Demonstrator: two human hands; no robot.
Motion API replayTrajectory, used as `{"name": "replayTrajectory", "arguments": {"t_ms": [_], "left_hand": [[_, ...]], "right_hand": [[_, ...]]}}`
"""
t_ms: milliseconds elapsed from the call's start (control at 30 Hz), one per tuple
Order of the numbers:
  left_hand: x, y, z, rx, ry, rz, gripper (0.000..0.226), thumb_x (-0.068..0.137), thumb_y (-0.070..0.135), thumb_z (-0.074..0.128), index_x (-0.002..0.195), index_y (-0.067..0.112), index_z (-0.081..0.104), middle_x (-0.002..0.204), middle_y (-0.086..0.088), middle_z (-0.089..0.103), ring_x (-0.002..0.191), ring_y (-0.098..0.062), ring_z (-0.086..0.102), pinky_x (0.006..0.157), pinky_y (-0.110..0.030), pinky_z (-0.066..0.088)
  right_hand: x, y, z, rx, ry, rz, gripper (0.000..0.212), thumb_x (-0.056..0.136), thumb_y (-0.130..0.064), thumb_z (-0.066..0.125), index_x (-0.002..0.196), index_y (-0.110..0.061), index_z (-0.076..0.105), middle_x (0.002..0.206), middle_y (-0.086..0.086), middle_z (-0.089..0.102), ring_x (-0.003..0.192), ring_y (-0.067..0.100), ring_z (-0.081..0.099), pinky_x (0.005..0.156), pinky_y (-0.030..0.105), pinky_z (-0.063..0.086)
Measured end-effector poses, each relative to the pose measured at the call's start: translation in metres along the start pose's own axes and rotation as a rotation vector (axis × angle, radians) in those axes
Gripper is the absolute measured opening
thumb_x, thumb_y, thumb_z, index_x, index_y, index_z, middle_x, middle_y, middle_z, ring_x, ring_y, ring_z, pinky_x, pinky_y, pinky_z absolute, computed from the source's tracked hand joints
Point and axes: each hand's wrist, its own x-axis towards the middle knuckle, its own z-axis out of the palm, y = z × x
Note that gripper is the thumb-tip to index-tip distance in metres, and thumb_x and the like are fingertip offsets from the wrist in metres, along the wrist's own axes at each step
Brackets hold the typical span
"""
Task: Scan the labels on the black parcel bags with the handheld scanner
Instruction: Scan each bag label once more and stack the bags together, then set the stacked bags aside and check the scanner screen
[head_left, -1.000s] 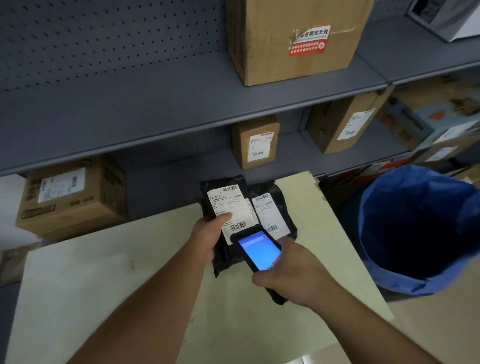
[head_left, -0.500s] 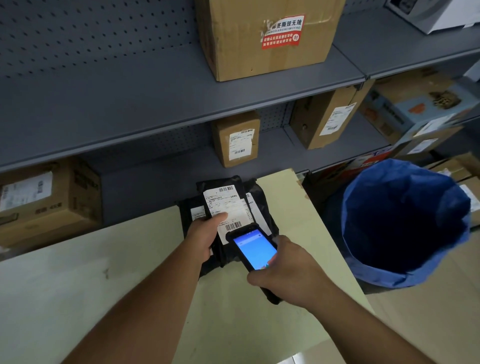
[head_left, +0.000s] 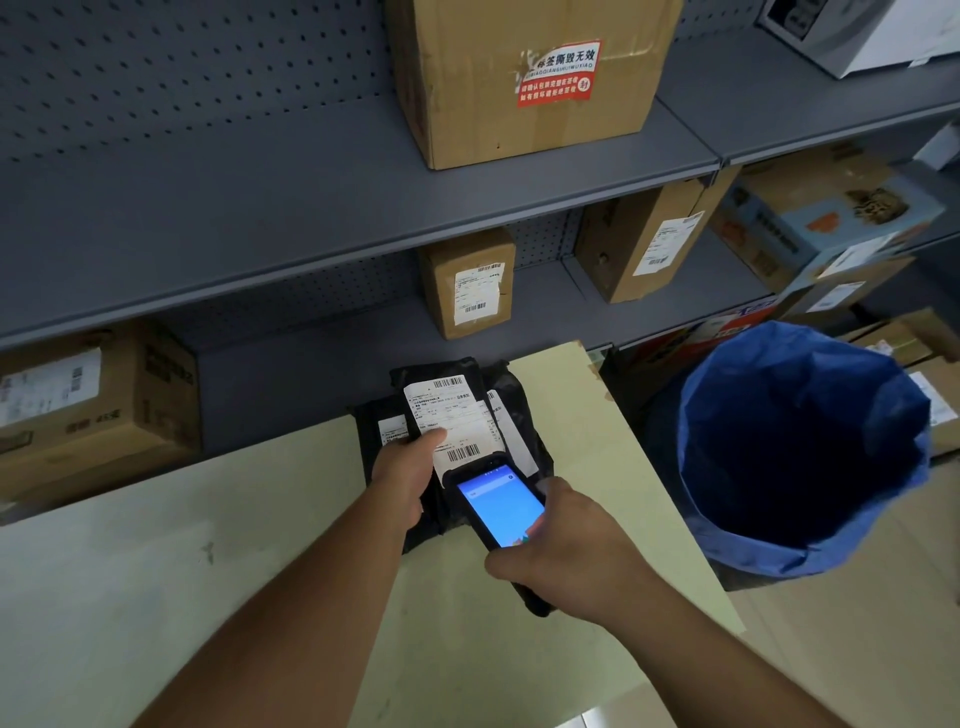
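Several black parcel bags lie stacked at the far edge of the pale table (head_left: 597, 467). My left hand (head_left: 402, 475) grips the top black parcel bag (head_left: 441, 371) and tilts it up, thumb on its white label (head_left: 452, 415). My right hand (head_left: 566, 556) holds the handheld scanner (head_left: 501, 504), its blue screen lit, with its top end just below the label's lower barcode. A second bag (head_left: 519, 400) shows to the right behind it, and a third (head_left: 376, 431) to the left.
Grey metal shelves (head_left: 311, 218) with cardboard boxes (head_left: 467, 283) stand right behind the table. A large box (head_left: 530, 73) sits on the upper shelf. A bin lined with a blue bag (head_left: 800, 447) stands to the right of the table. More boxes are stacked at far right.
My left hand has lifted the top bag off the stack and tilted it toward me, uncovering a bag on the left. The scanner has stayed at the label's lower barcode. The camera shifted slightly.
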Motion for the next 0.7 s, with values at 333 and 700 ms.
{"name": "replayTrajectory", "arguments": {"t_ms": [333, 700], "left_hand": [[-0.014, -0.007, -0.036, 0.009, 0.029, 0.058, 0.027, 0.087, 0.036, 0.078, 0.106, 0.016, 0.077, 0.108, -0.009, 0.079, 0.098, -0.032, 0.074, 0.097, -0.053, 0.06], [-0.056, -0.026, -0.125, 0.368, 0.231, 0.296, 0.073, 0.096, 0.039, 0.072, 0.158, 0.016, 0.044, 0.162, -0.008, 0.05, 0.143, -0.03, 0.052, 0.107, -0.029, 0.039]], "right_hand": [[-0.015, -0.013, 0.02, 0.009, -0.005, -0.039, 0.044, 0.073, -0.034, 0.082, 0.101, -0.018, 0.052, 0.094, 0.001, 0.066, 0.077, 0.017, 0.064, 0.062, 0.03, 0.049], [-0.028, -0.042, 0.078, 0.008, 0.036, -0.097, 0.046, 0.069, -0.036, 0.081, 0.096, -0.021, 0.047, 0.093, 0.003, 0.067, 0.071, 0.019, 0.065, 0.057, 0.03, 0.049]]}}
